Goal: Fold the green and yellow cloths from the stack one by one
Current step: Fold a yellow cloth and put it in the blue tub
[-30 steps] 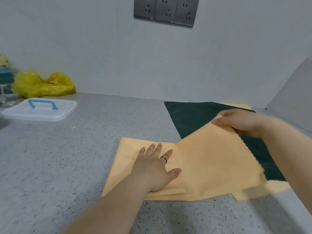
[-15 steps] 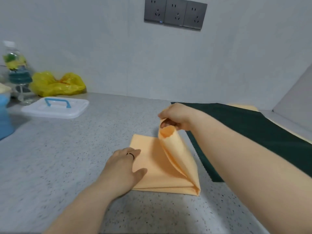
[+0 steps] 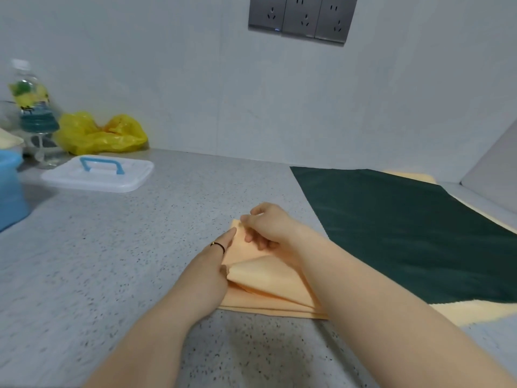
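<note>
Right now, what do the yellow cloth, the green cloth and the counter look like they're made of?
The yellow cloth looks like thin, soft fabric, perhaps microfibre, matte: it folds into limp layers. The green cloth seems similar, matte, lying flat with faint ripples. The counter looks like hard grey speckled stone or composite, smooth; I cannot tell which.

A grey speckled desk point(image 3: 134, 247) runs to a pale, plain wall point(image 3: 167, 79) at the far side, where a row of three dark grey sockets point(image 3: 302, 19) sits high up, lit evenly and softly. At the far left of the desk stand a clear bottle point(image 3: 30, 99) with a yellow-green label, a crumpled yellow plastic bag point(image 3: 100, 134), a white lid point(image 3: 98, 177) with a blue handle, and a blue tub point(image 3: 9, 191) cut by the frame's edge. At the far right a light grey panel point(image 3: 498, 175) slopes up from the desk.
</note>
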